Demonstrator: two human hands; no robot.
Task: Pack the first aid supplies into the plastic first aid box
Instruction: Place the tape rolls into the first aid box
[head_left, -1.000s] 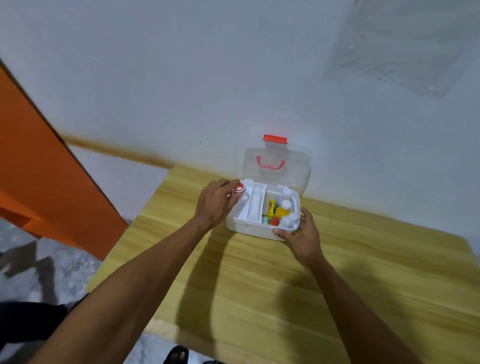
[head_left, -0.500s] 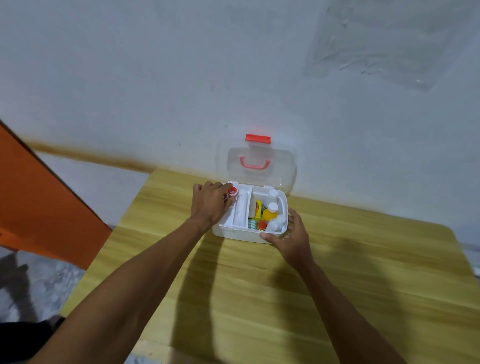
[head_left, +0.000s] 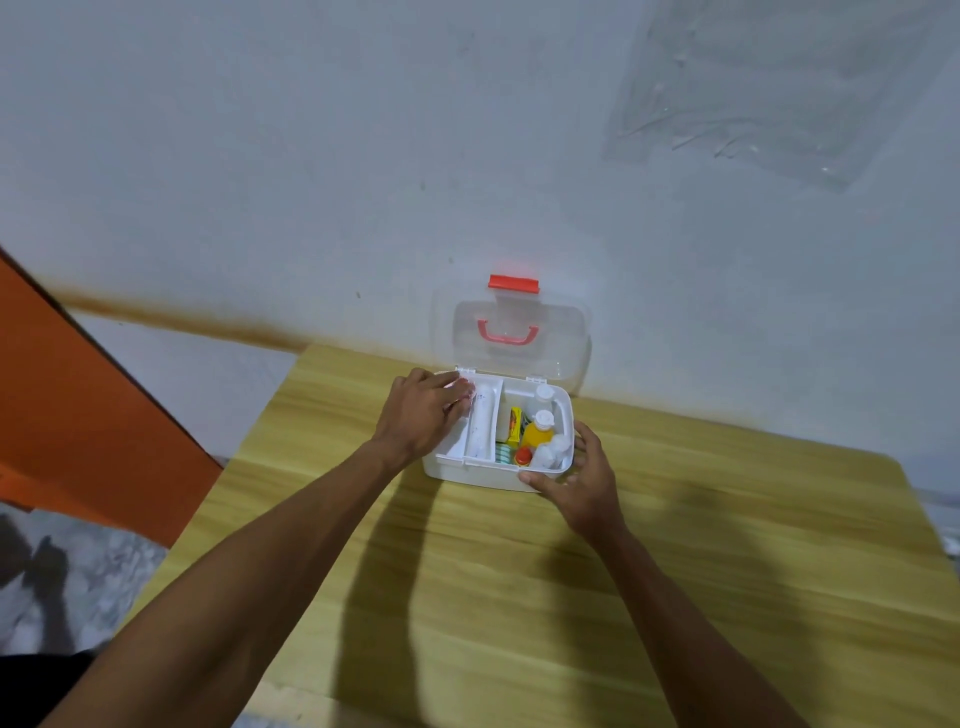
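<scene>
White plastic forms the first aid box (head_left: 470, 470), which we see at the far edge of the wooden table (head_left: 675, 571), its clear lid (head_left: 519, 332) standing open against the wall (head_left: 311, 156) with a red latch (head_left: 513, 283) on top and a red handle (head_left: 507, 332). Our left hand (head_left: 423, 415) lies over the far left corner of the box, fingers curled down into the left tray compartment (head_left: 452, 447); we cannot tell whether they pinch anything. Our right hand (head_left: 584, 483) cups the near right corner of the box, thumb on the near wall, fingers spread and touching the right wall. In the right compartment we see a yellow bottle (head_left: 535, 434), small white bottles (head_left: 550, 452), a yellow packet (head_left: 514, 425) and a red cap (head_left: 523, 455).
</scene>
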